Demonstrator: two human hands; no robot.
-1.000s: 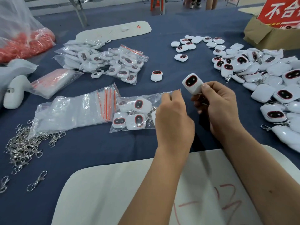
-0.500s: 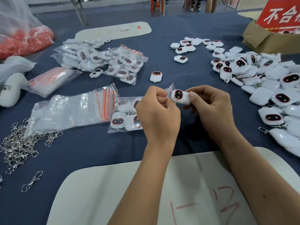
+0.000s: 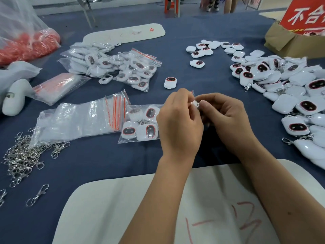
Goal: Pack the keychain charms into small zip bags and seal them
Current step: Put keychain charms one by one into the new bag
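between my two hands, a white charm (image 3: 196,104) sits at the mouth of the zip bag (image 3: 140,124), which stretches away leftward. my left hand (image 3: 179,120) pinches the bag's lip (nearer it); my right hand (image 3: 226,118) pinches the charm, to push it left.

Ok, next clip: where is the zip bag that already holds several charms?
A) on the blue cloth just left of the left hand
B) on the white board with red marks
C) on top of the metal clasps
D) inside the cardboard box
A: the zip bag lies flat on the blue cloth, its right end hidden behind the left hand.
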